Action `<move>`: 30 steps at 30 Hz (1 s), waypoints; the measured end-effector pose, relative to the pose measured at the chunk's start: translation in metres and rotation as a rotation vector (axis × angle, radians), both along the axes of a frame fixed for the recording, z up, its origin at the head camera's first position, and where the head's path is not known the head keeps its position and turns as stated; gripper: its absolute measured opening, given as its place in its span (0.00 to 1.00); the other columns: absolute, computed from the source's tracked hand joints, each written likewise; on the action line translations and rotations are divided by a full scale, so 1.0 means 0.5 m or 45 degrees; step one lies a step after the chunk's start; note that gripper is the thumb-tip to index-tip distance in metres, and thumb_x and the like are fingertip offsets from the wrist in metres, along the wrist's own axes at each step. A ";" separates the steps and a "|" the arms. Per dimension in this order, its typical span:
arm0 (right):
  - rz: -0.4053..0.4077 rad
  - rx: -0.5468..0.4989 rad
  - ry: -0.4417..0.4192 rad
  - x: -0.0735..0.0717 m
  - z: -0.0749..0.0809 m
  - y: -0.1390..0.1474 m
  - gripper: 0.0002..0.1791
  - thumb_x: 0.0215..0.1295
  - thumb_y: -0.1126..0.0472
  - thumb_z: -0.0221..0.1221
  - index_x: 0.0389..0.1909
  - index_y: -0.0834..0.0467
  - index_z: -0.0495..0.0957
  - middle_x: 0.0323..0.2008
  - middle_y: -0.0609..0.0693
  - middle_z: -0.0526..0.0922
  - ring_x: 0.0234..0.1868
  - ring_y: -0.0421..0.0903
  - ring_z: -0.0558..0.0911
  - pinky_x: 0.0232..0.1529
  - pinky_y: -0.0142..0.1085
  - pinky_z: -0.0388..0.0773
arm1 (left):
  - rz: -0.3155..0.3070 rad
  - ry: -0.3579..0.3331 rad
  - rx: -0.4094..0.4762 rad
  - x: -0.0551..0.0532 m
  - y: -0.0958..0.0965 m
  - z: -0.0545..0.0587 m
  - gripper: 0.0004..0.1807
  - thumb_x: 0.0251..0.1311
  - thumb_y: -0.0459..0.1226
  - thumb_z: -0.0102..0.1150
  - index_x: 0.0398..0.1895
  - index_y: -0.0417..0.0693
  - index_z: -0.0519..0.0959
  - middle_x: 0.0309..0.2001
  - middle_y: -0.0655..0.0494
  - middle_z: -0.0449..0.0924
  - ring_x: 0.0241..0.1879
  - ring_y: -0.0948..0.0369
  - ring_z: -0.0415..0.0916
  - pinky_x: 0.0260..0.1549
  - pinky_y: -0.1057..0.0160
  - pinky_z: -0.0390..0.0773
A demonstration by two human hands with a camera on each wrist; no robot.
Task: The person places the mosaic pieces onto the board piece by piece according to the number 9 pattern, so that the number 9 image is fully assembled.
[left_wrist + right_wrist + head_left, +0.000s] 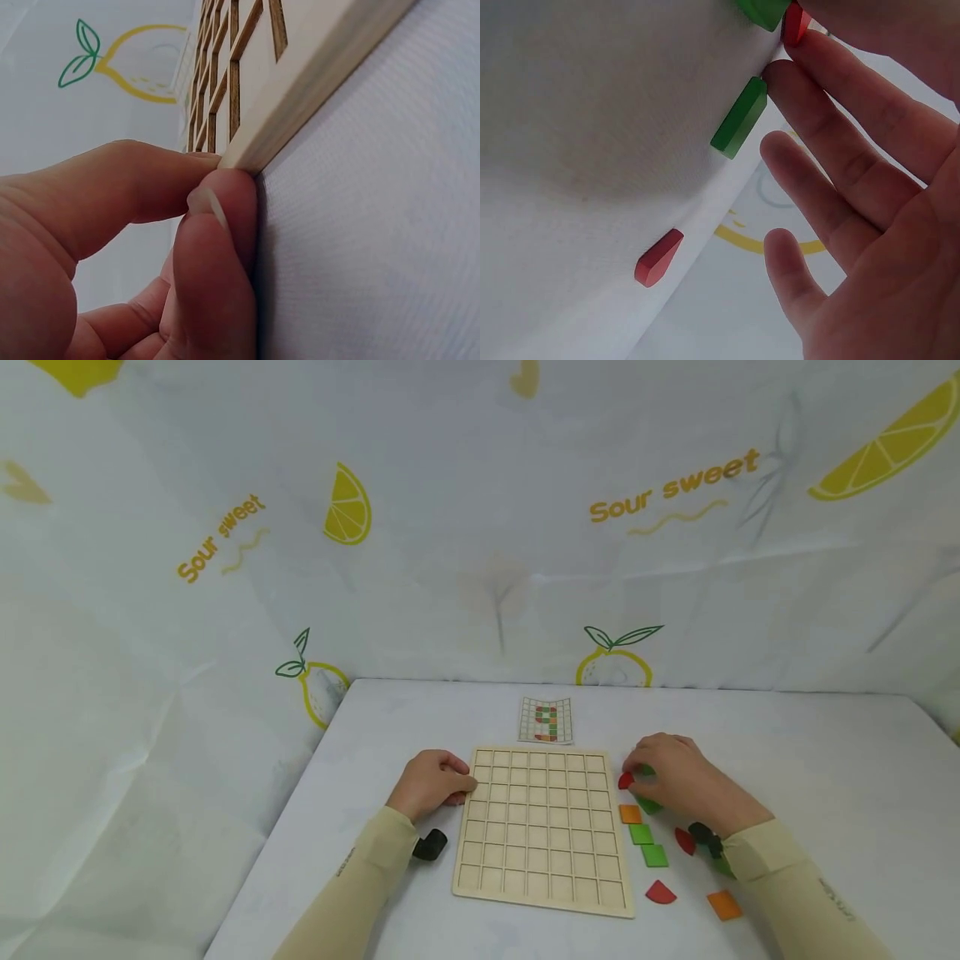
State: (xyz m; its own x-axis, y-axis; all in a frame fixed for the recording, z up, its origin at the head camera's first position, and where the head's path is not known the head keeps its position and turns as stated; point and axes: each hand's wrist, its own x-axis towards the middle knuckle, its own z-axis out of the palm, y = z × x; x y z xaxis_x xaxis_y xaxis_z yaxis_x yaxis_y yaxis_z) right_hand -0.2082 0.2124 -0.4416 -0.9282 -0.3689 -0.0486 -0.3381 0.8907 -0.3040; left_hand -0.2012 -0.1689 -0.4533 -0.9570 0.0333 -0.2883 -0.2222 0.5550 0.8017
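Note:
A pale wooden grid board lies flat on the table, its squares bare. My left hand pinches the board's left edge; up close, thumb and fingertip meet at the rim. Beyond the board's right side, my right hand holds a small red piece between thumb and index finger. Its other fingers are spread, near a green piece on the table. Another green piece lies below the right thumb, partly covered.
A small pattern card lies behind the board. Along its right side are an orange square, green squares, a red quarter-circle and another orange square. A lemon-printed cloth hangs behind the table.

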 end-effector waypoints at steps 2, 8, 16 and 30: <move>-0.001 0.003 0.008 -0.001 0.000 -0.002 0.10 0.62 0.57 0.77 0.43 0.52 0.91 0.41 0.45 0.86 0.51 0.52 0.81 0.71 0.68 0.68 | 0.009 -0.001 0.007 -0.001 -0.001 -0.002 0.12 0.61 0.39 0.75 0.44 0.46 0.86 0.30 0.55 0.89 0.28 0.62 0.85 0.33 0.65 0.84; -0.044 -0.020 -0.019 -0.004 0.008 -0.005 0.11 0.63 0.55 0.76 0.44 0.54 0.91 0.42 0.47 0.87 0.50 0.52 0.80 0.66 0.65 0.73 | 0.026 -0.009 0.028 -0.004 -0.001 -0.010 0.12 0.60 0.40 0.75 0.44 0.46 0.86 0.31 0.54 0.89 0.28 0.62 0.86 0.33 0.65 0.85; 0.086 -0.080 0.061 -0.021 0.042 -0.050 0.09 0.65 0.55 0.75 0.43 0.54 0.90 0.40 0.45 0.88 0.48 0.52 0.83 0.62 0.62 0.76 | 0.042 0.011 0.029 -0.007 -0.008 -0.011 0.12 0.60 0.40 0.77 0.43 0.46 0.86 0.31 0.54 0.89 0.28 0.62 0.86 0.33 0.65 0.85; 0.181 -0.157 0.064 -0.031 0.039 -0.228 0.07 0.66 0.55 0.74 0.40 0.52 0.90 0.38 0.45 0.87 0.51 0.52 0.83 0.70 0.63 0.70 | 0.022 0.002 0.060 -0.003 -0.008 -0.007 0.12 0.60 0.40 0.77 0.43 0.47 0.86 0.31 0.54 0.89 0.27 0.62 0.86 0.32 0.65 0.85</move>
State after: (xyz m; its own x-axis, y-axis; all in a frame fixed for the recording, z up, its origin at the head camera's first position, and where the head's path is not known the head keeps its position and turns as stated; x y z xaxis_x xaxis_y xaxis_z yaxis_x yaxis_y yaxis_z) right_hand -0.2238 0.0982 -0.4220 -0.8663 -0.4969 0.0504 -0.4755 0.7897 -0.3876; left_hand -0.2027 -0.1730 -0.4570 -0.9580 0.0305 -0.2852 -0.2300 0.5125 0.8273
